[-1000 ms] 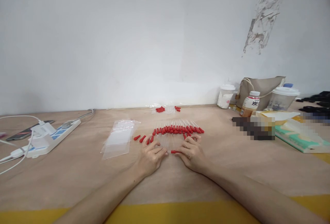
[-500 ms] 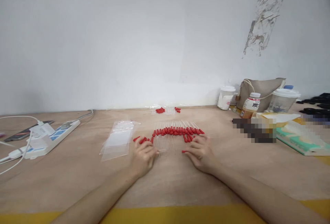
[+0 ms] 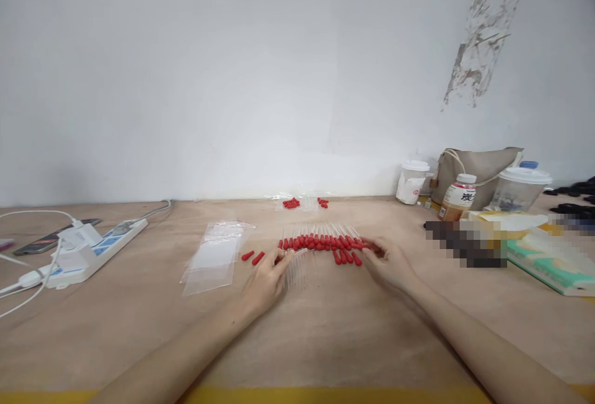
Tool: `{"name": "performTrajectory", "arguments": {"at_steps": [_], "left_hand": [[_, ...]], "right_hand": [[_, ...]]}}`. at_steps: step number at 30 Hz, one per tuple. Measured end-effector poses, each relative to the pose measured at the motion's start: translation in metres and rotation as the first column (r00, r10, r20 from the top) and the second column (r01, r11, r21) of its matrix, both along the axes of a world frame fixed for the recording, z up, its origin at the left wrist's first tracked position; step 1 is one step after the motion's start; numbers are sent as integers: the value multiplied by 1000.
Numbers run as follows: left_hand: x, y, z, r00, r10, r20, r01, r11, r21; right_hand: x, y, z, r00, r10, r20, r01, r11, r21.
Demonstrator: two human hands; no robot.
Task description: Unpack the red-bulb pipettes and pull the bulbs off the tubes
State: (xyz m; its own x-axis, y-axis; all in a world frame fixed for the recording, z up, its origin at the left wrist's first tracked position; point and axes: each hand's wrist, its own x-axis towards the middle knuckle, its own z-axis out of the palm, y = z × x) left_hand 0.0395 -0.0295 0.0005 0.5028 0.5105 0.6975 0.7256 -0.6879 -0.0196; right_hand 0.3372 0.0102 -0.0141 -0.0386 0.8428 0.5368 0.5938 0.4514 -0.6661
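Whereas they nearly met a second ago, the left hand (image 3: 264, 283) and right hand (image 3: 390, 264) now stand apart, both farther forward on the worktop (image 3: 297, 342). The right has reached the right end of the row of red-bulbed droppers (image 3: 320, 241), which suggests the work has shifted from the near ends of the loose tubes (image 3: 296, 274) to the row itself. Its thumb and fingers are drawn nearly together at a red bulb there; whether they grip it, I cannot tell. The left hand's fingertips are close together over the loose tubes, with a thin pale sliver at their tips; its hold is unclear too. Four loose bulbs (image 3: 344, 258) lie just in front of the row, near the right hand, and two more beyond the left.

The bulbs look rubbery, matt and teardrop-shaped. The tubes are slim, straight and see-through, like glass or plastic. Flat, glossy clear bags (image 3: 214, 255) overlap on brown, slightly creased paper.
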Motion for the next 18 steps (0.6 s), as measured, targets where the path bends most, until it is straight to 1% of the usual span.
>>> {"name": "performTrajectory", "arguments": {"at_steps": [2, 4, 6, 9, 11, 14, 18], "left_hand": [[7, 3, 3, 1000, -17, -10, 17, 1000, 2], [17, 7, 3, 1000, 2, 2, -2, 1000, -4], [28, 10, 1, 999, 28, 15, -28, 1000, -3], [41, 14, -3, 999, 33, -16, -33, 999, 6], [45, 16, -5, 999, 26, -38, -26, 1000, 4], [47, 15, -5, 998, 14, -54, -14, 1000, -9], [45, 10, -4, 997, -34, -64, 30, 998, -62]], "right_hand": [[9, 4, 0, 997, -42, -60, 39, 998, -43], [13, 7, -1, 990, -70, -124, 61, 996, -70], [14, 7, -4, 986, -76, -147, 65, 995, -80], [10, 4, -5, 995, -39, -87, 33, 997, -71], [5, 2, -4, 1000, -24, -9, 24, 999, -28], [-1, 1, -3, 995, -42, 92, 40, 999, 28], [-6, 3, -5, 989, -58, 135, 53, 998, 36]]}}
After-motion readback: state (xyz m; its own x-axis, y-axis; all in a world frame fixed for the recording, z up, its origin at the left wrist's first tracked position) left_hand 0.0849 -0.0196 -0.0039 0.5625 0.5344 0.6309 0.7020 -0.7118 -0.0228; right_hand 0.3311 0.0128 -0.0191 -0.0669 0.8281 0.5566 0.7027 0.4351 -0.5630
